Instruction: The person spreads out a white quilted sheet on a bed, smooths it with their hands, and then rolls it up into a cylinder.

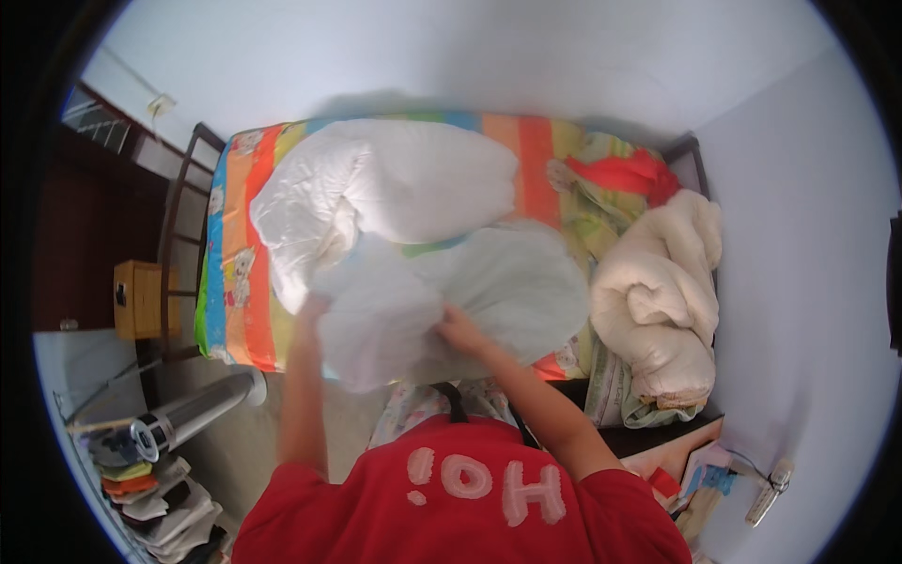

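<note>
A thin, pale grey-green cloth (521, 282), loosely bunched and partly blurred, spreads in front of me over the near side of the bed. My right hand (458, 329) is closed on its gathered middle. At the cloth's left edge, my left hand (315, 306) grips it, its fingers partly covered by the folds and smeared. Just beyond lies a puffy white quilt (432, 179), its left part folded over and hanging toward me. Both rest on a bed sheet (241, 324) with bright stripes and cartoon figures.
A rolled cream quilt (658, 291) lies at the bed's right end, beside a red cloth (625, 174). Dark bed rails (174, 235) stand left, near a wooden cabinet (141, 301). A grey tower-shaped appliance (202, 412) and piled clothes (174, 512) are at the lower left.
</note>
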A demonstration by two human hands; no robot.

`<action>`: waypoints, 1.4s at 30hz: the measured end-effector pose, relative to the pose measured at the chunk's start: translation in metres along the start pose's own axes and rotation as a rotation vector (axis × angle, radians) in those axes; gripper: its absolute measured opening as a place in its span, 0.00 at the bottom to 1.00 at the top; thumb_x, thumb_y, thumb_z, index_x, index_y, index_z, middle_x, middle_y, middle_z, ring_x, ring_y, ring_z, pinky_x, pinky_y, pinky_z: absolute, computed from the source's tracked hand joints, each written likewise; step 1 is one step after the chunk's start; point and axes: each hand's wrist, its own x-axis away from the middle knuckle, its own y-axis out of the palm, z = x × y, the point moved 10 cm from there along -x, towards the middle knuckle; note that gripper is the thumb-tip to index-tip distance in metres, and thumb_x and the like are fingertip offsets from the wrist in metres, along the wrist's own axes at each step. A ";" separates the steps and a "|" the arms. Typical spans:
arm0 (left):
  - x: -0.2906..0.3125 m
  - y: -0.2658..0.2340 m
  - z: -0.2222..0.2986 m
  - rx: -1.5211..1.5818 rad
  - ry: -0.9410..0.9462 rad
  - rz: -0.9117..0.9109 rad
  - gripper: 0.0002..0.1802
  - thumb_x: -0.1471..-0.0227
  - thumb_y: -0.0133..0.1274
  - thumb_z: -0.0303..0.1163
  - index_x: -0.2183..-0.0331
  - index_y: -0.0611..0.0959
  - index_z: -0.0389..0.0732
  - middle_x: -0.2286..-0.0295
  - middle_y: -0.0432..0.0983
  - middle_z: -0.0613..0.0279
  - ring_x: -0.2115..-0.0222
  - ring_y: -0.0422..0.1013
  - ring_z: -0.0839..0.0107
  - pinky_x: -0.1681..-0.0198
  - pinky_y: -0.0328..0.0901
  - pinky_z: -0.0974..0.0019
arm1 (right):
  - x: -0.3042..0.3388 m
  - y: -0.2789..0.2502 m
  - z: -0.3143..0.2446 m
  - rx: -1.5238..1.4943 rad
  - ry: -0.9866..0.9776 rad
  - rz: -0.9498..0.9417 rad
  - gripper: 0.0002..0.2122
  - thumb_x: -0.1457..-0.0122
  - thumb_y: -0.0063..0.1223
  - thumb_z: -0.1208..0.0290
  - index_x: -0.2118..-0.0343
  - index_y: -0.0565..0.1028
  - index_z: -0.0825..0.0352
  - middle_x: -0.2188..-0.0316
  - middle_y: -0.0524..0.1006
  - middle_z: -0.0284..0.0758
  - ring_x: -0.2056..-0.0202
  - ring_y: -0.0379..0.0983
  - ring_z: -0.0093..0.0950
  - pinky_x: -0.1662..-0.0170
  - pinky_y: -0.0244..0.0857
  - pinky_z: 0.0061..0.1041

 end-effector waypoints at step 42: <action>0.024 0.120 -0.047 -0.176 -0.176 -0.509 0.22 0.55 0.54 0.37 0.58 0.71 0.37 0.67 0.71 0.57 0.61 0.66 0.68 0.56 0.61 0.64 | -0.029 -0.066 -0.018 -0.169 0.318 0.557 0.19 0.56 0.53 0.76 0.58 0.68 0.76 0.63 0.74 0.41 0.63 0.73 0.34 0.59 0.67 0.31</action>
